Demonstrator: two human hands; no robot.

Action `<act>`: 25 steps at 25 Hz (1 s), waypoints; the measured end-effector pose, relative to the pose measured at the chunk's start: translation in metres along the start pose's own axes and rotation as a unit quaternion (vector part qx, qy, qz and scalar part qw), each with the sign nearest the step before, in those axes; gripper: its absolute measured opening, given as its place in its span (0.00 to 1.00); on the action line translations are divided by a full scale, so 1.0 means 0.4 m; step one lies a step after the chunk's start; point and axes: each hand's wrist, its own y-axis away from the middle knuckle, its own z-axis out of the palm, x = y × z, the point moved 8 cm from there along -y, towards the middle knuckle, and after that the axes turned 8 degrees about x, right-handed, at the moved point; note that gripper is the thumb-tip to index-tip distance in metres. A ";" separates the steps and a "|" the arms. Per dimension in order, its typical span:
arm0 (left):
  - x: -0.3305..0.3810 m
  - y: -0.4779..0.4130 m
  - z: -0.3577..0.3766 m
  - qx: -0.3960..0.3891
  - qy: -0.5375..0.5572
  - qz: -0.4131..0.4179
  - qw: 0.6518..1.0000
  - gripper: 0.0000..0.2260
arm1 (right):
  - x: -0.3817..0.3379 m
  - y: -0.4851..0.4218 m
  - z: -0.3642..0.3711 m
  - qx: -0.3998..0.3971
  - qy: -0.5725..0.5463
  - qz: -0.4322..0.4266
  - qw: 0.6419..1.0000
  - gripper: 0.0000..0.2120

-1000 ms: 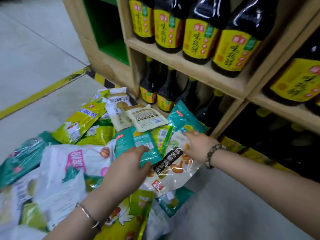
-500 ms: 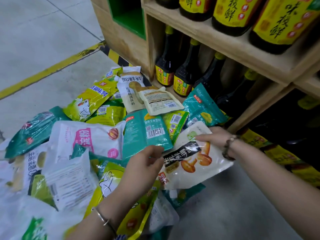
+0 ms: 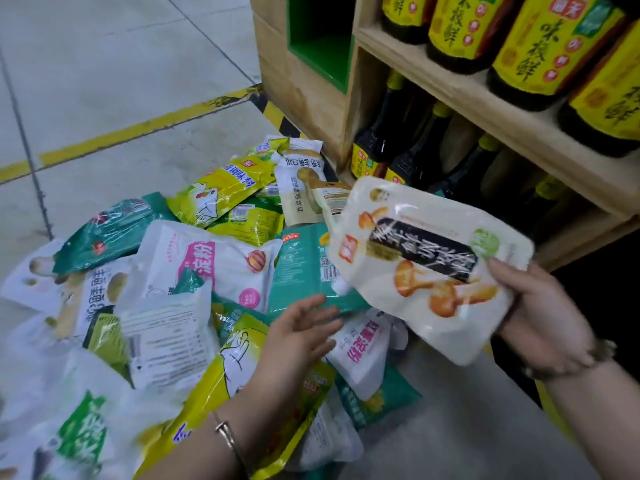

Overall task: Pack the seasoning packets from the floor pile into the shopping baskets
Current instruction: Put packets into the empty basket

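Observation:
A pile of seasoning packets (image 3: 194,271) in white, green, yellow and teal covers the floor on the left and centre. My right hand (image 3: 540,320) grips a white packet with orange mushrooms and a black label (image 3: 422,265), lifted above the pile at the right. My left hand (image 3: 298,334) hovers over the pile with its fingers stretched out, just above a teal packet (image 3: 301,271) and a yellow chicken packet (image 3: 225,375), holding nothing. No shopping basket is in view.
A wooden shelf unit (image 3: 485,109) stands at the right with dark sauce bottles with yellow labels (image 3: 540,46) on two levels. A green-lined cubby (image 3: 318,39) sits at its left end. A yellow floor line (image 3: 131,129) crosses the grey concrete floor (image 3: 104,64).
My right hand has lifted the white mushroom packet off the pile, up and to the right. My left hand let go of the teal packet and opened its fingers.

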 end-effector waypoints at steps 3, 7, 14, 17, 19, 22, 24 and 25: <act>-0.012 0.023 0.050 -0.093 0.163 -0.081 0.979 0.21 | 0.119 0.022 0.095 -0.034 -0.047 0.073 0.996 0.22; 0.022 0.021 0.022 -0.086 0.323 -0.126 0.934 0.20 | 0.226 0.066 0.173 -0.093 -0.004 0.091 0.991 0.22; 0.057 -0.014 -0.156 0.110 0.219 -0.064 0.967 0.18 | 0.243 -0.061 0.153 -0.028 0.310 0.009 0.950 0.07; 0.063 -0.009 -0.202 0.144 0.188 -0.057 0.970 0.18 | 0.176 -0.168 0.163 0.058 0.402 -0.109 0.907 0.09; 0.060 -0.004 -0.209 0.144 0.185 -0.064 0.970 0.21 | 0.192 -0.214 0.218 0.039 0.476 -0.134 0.869 0.16; 0.056 0.002 -0.211 0.128 0.198 -0.076 0.969 0.20 | 0.276 -0.261 0.277 -0.001 0.532 -0.060 0.845 0.30; 0.052 0.000 -0.209 0.107 0.206 -0.088 0.969 0.20 | 0.302 -0.282 0.278 0.030 0.477 -0.007 0.879 0.34; 0.050 -0.002 -0.210 0.103 0.206 -0.091 0.969 0.20 | 0.313 -0.290 0.275 0.046 0.450 0.020 0.892 0.36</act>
